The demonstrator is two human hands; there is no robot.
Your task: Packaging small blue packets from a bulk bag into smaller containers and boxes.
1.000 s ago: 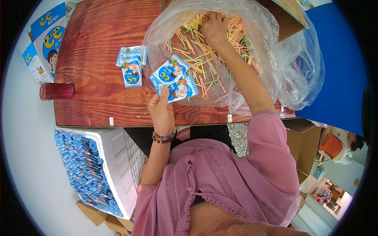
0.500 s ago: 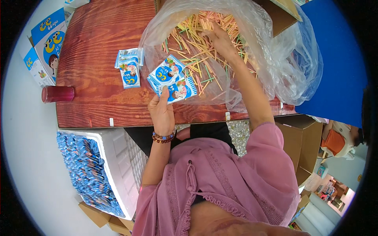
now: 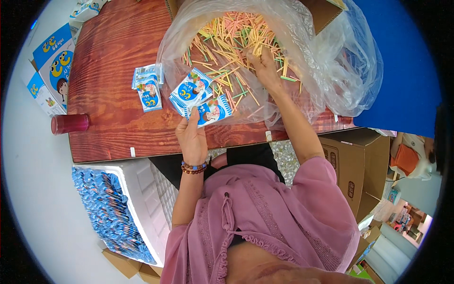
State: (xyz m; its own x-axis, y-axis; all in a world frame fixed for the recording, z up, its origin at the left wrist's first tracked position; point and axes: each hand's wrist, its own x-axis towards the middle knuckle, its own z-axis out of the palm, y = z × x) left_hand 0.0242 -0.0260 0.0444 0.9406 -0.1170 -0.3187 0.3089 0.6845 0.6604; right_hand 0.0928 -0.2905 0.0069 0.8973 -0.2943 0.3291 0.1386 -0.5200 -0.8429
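My left hand (image 3: 193, 142) is closed at the table's front edge, pinching a small blue-and-white printed packet (image 3: 215, 111) between thumb and fingers. Just beyond it, more packets (image 3: 193, 87) of the same kind overlap on the table. My right hand (image 3: 266, 71) reaches into an open clear plastic bag (image 3: 172, 52). Inside lies a loose heap of thin coloured sticks (image 3: 236, 28) in yellow, pink, orange and green. The right fingers are closed around a few yellow sticks (image 3: 257, 49); their tips are partly hidden.
Two or three more packets (image 3: 149, 93) lie left of the bag on the red-brown wooden table (image 3: 109, 94). A lidded reddish jar (image 3: 70, 124) is at the left edge. Below stands a white foam box (image 3: 142, 189) full of blue packets (image 3: 111, 213). Cardboard boxes (image 3: 352, 165) stand at right.
My right hand has drawn back a little toward me, its fingers now closed around yellow sticks. The left hand keeps its hold on the packet. The whole view has shifted slightly.
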